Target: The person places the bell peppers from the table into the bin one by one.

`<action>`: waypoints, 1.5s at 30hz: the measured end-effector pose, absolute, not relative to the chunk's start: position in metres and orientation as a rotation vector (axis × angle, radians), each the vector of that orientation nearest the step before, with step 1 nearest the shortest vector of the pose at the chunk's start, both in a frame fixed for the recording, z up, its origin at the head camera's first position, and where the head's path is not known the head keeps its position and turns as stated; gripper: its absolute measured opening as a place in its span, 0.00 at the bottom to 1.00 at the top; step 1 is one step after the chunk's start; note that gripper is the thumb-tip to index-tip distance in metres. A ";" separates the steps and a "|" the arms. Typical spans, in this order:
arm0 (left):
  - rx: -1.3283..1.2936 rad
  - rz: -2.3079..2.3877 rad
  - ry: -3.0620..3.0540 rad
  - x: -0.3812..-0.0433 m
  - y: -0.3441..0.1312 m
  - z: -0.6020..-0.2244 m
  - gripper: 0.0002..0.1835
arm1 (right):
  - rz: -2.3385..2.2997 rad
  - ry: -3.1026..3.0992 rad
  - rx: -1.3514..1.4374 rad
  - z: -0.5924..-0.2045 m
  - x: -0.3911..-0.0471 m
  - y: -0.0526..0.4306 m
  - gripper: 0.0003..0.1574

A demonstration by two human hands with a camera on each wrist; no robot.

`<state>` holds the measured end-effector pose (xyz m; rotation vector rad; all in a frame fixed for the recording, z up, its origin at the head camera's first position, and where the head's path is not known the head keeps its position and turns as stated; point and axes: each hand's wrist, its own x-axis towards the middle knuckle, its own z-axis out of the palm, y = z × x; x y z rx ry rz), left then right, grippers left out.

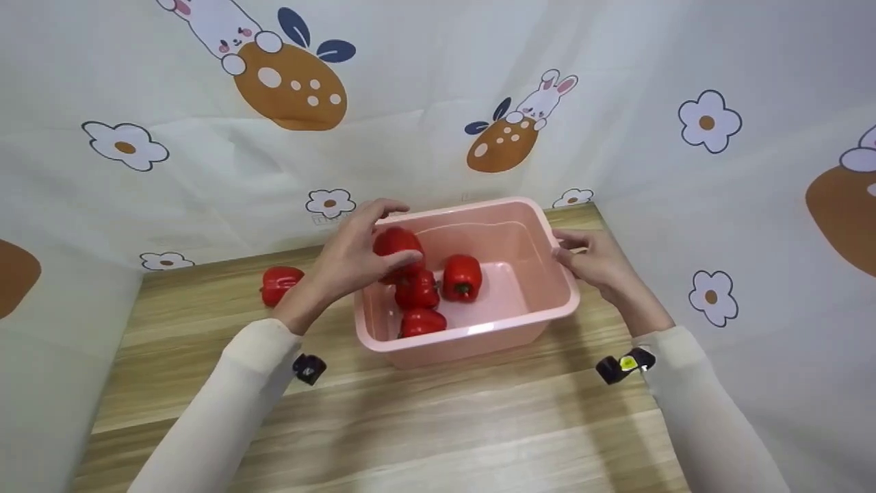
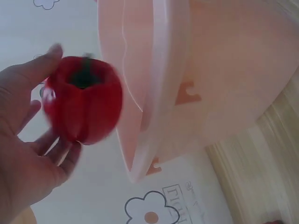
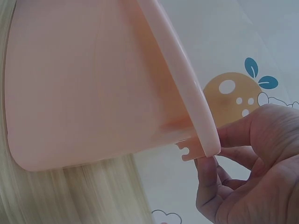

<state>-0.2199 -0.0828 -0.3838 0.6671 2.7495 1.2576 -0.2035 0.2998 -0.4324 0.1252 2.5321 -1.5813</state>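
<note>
A pink plastic basin (image 1: 465, 350) stands on the wooden surface. My left hand (image 1: 350, 255) is over its left end and holds a red bell pepper (image 1: 398, 241) between thumb and fingers. In the left wrist view this bell pepper (image 2: 86, 109) looks slightly blurred, its green stem towards the top, beside the basin's wall. Inside the basin lie three more red bell peppers (image 1: 462, 277), gathered towards the left and middle. At the right end, my right hand (image 1: 601, 261) pinches the basin's rim (image 3: 187, 88) between thumb and fingers.
Another red bell pepper (image 1: 280, 284) lies on the wooden table (image 1: 438, 431), left of the basin and partly behind my left wrist. A pale cloth (image 1: 410, 150) printed with rabbits and flowers hangs behind and along both sides.
</note>
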 end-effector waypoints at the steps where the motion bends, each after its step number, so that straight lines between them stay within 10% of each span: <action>1: 0.671 1.274 2.758 -0.220 -0.083 -0.382 0.37 | -1.577 2.535 0.124 -0.433 -0.204 0.300 0.33; 45: 0.372 1.643 3.036 -0.175 -0.182 -0.451 0.27 | -1.532 2.528 0.116 -0.431 -0.203 0.300 0.32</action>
